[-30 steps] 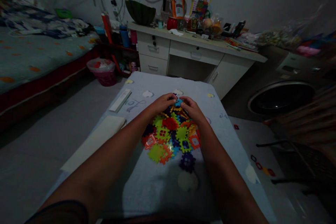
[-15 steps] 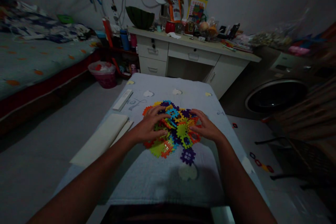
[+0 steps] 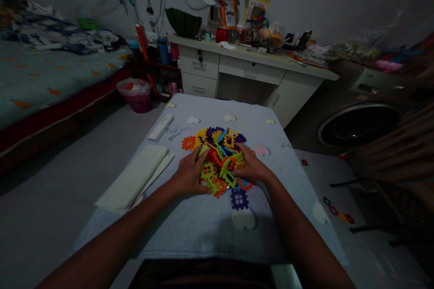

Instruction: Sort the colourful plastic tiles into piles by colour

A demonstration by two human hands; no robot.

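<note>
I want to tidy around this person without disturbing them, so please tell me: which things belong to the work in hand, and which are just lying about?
In the work:
- colourful toothed pieces, piled between the left hand and right hand
- purple window-like piece, at the near edge

Lying about:
- white oblong object
- folded pale sheet
- pink bin

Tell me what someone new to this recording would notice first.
Probably the heap of bright, notched plastic pieces on the pale cloth, with the left hand and right hand at its sides. Next, perhaps, the large dark green object on the white desk behind, or the round-doored machine at the picture's right.
</note>
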